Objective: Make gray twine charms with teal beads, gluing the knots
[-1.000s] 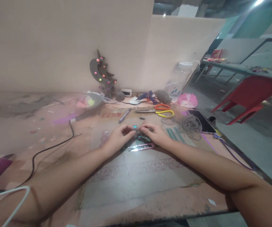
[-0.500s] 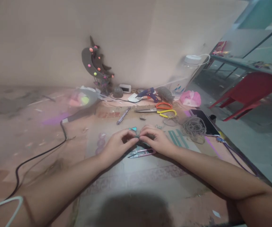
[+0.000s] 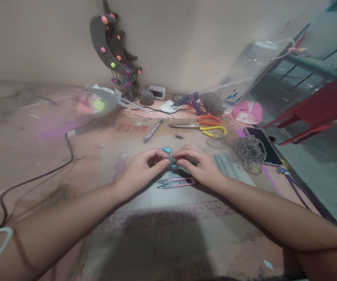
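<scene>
Between my hands is a small grey and turquoise piece (image 3: 173,166), partly covered by the fingers. My left hand (image 3: 145,166) pinches its left side with thumb and forefinger. From the right, my right hand (image 3: 199,164) closes thumb and fingers at the same piece. Pink-handled thread snips (image 3: 177,182) lie just below the fingertips. A pen (image 3: 153,130), a small dark lump (image 3: 179,135) and scissors with orange and yellow handles (image 3: 212,125) lie beyond the hands. Loose grey yarn (image 3: 248,152) is right of my right hand.
A phone (image 3: 263,146) lies at the right edge. Along the wall are a glue gun (image 3: 190,102), a yarn ball (image 3: 147,96), a clear bottle (image 3: 256,62) and a pink bundle (image 3: 248,112). A crescent decoration (image 3: 102,43) stands back left. A red chair (image 3: 323,109) is beyond the table.
The camera view has shifted and come closer. My fingertips have moved slightly apart, and more of the grey and turquoise piece shows between them.
</scene>
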Demonstrator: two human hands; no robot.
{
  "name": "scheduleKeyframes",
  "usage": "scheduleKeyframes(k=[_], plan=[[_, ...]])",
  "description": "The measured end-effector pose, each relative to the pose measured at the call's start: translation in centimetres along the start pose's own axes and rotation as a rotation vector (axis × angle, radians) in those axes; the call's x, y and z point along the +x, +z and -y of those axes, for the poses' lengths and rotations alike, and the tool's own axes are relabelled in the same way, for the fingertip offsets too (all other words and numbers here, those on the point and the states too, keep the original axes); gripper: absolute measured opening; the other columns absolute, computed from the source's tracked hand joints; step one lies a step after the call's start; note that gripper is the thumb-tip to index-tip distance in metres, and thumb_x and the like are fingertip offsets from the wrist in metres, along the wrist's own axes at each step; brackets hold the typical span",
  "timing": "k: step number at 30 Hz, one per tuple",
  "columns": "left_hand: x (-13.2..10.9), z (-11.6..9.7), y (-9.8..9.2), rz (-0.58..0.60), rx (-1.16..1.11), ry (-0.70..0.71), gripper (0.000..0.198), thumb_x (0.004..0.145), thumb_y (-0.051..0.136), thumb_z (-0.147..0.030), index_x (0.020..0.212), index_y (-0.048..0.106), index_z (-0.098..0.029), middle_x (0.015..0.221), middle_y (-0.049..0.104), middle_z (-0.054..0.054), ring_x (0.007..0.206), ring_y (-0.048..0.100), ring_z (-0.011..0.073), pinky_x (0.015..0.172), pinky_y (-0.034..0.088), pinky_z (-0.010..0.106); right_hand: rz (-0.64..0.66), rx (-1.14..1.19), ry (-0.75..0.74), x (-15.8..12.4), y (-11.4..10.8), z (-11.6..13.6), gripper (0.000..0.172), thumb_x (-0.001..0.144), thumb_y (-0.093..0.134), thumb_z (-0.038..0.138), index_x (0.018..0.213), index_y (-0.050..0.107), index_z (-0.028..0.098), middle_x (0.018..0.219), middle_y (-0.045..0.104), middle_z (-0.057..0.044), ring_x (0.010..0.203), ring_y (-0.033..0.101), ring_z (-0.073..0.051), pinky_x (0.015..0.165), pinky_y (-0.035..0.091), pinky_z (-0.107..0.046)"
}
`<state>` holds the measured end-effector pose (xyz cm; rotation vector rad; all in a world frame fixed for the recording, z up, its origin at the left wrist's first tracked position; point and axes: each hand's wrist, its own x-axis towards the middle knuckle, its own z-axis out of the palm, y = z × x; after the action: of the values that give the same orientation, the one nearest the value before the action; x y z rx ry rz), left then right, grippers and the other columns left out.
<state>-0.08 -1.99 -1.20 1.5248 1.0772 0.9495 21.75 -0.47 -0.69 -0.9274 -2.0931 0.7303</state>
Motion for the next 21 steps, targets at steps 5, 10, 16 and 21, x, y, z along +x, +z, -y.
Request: scheduleKeyframes(k=[5, 10, 16, 21], plan=[[-0.06, -0.36, 0.02, 0.008, 0.085, 0.045, 0.017, 0.088, 0.066, -0.035, 0.087, 0.068, -0.018, 0.084, 0.073, 0.002, 0.079, 0.066, 0.0164, 0.075, 0.051, 0.028, 0.015, 0.058, -0.011, 0.21, 0.28, 0.36, 0.011, 0.095, 0.064, 0.025, 0.089, 0.072, 0.021, 0.089, 0.073, -0.004, 0.089, 0.066, -0.019, 0.086, 0.05, -0.036], [-0.48, -0.45, 0.03, 0.005, 0.162, 0.11, 0.015, 0.089, 0.066, -0.033, 0.087, 0.069, -0.018, 0.087, 0.075, 0.002, 0.083, 0.068, 0.017, 0.079, 0.051, 0.029, 0.043, 0.103, 0.016, 0.2, 0.35, 0.54, 0.018, 0.097, 0.059, 0.026, 0.083, 0.068, 0.021, 0.086, 0.071, -0.004, 0.087, 0.065, -0.018, 0.084, 0.05, -0.035], [-0.42, -0.52, 0.09, 0.008, 0.163, 0.094, 0.014, 0.088, 0.067, -0.032, 0.087, 0.07, -0.019, 0.086, 0.076, 0.002, 0.081, 0.068, 0.0169, 0.077, 0.052, 0.028, 0.044, 0.055, -0.016, 0.2, 0.4, 0.6, 0.016, 0.097, 0.061, 0.022, 0.082, 0.066, 0.021, 0.082, 0.07, -0.003, 0.084, 0.064, -0.017, 0.081, 0.049, -0.033], [-0.35, -0.53, 0.04, 0.025, 0.107, 0.067, 0.018, 0.088, 0.067, -0.036, 0.09, 0.071, -0.019, 0.091, 0.077, 0.003, 0.086, 0.069, 0.0187, 0.081, 0.053, 0.03, -0.021, -0.025, -0.051, 0.07, 0.44, 0.74, 0.013, 0.097, 0.061, 0.022, 0.085, 0.066, 0.021, 0.085, 0.072, -0.003, 0.085, 0.064, -0.018, 0.084, 0.049, -0.035]])
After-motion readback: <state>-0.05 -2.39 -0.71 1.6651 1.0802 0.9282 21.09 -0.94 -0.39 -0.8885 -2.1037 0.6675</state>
